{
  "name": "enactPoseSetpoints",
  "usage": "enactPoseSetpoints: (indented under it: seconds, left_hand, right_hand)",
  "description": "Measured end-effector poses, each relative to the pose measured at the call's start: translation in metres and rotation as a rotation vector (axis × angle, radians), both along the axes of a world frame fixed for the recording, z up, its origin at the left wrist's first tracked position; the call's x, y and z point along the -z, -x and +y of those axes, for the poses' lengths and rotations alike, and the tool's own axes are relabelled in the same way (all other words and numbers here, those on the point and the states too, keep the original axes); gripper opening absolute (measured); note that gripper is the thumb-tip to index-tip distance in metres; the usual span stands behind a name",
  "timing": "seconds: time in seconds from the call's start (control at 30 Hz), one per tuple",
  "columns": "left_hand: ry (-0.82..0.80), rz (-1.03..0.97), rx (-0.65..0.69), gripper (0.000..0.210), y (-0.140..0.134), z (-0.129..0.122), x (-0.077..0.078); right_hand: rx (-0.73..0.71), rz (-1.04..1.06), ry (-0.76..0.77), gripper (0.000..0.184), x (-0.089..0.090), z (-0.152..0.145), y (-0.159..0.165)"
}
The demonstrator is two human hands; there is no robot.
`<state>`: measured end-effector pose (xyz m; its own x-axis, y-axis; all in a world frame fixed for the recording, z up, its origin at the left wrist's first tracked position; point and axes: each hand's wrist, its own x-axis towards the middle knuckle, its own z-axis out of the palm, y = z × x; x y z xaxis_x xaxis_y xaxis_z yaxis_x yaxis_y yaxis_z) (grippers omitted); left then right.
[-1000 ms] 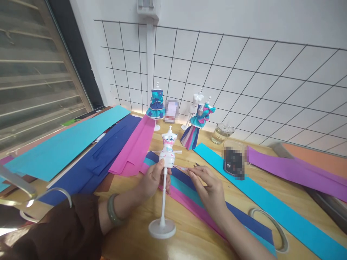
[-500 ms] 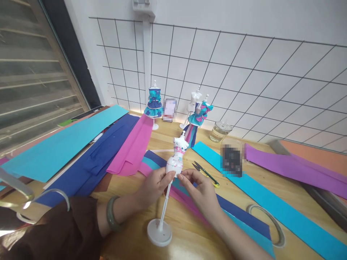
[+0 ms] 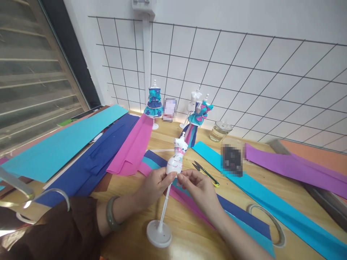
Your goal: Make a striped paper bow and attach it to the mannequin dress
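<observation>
A small white dress-form mannequin [image 3: 175,162] stands tilted on a thin rod with a round white base. Pink and bluish marks or scraps dot its bust, waist and hips. My left hand [image 3: 155,186] is closed around the lower hip, thumb on the front. Against the opposite side of that bottom edge, my right hand [image 3: 199,187] has thumb and forefinger pinched together; whatever is between them is too small to make out. Under the hands lies a layered strip of dark blue, light blue and pink crepe paper [image 3: 241,213]. Yellow-handled thread snips [image 3: 206,173] lie beyond my right hand.
Behind stand a mannequin in a blue tiered dress [image 3: 154,103], one with pink bows [image 3: 200,113] and a bare white one [image 3: 193,99]. A glass of liquid [image 3: 220,131], a tape roll [image 3: 280,229], and blue [image 3: 108,151], pink [image 3: 134,148] and purple [image 3: 295,168] paper lie around.
Almost nothing differs. The held mannequin has turned or tilted very slightly and its base has shifted a little; both hands keep their places at its lower edge.
</observation>
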<state>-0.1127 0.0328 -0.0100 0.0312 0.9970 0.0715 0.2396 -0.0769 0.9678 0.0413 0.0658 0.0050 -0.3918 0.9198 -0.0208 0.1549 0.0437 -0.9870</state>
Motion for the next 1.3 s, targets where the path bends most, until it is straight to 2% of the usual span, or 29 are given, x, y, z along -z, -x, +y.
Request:
enactPoseSetpoints:
  seconds: [0.13, 0.23, 0.37, 0.57, 0.87, 1.3]
  left_hand:
    - [0.016, -0.012, 0.019, 0.037, 0.0007, 0.001, 0.0032]
    - [0.023, -0.006, -0.003, 0.038, 0.001, 0.0016, 0.0037]
    - [0.004, 0.023, -0.012, 0.038, 0.0011, 0.0018, 0.0029]
    - [-0.012, 0.04, 0.057, 0.038, 0.0015, 0.0003, 0.0011]
    - [0.004, 0.084, 0.008, 0.04, 0.0019, 0.0001, -0.0018]
    - [-0.046, 0.155, -0.011, 0.035, 0.0, -0.0006, -0.005]
  right_hand:
    - [-0.044, 0.089, 0.122, 0.033, 0.0062, 0.0068, -0.0011]
    - [-0.067, 0.117, 0.16, 0.031, 0.0058, 0.009, -0.0032]
    - [-0.059, 0.113, 0.141, 0.03, 0.0018, 0.0072, -0.0024]
    - [-0.05, 0.094, 0.166, 0.032, 0.0051, 0.0083, -0.0013]
    - [-0.068, 0.103, 0.223, 0.031, 0.0023, 0.0105, -0.0049]
    - [-0.059, 0.103, 0.218, 0.031, 0.0031, 0.0082, -0.004]
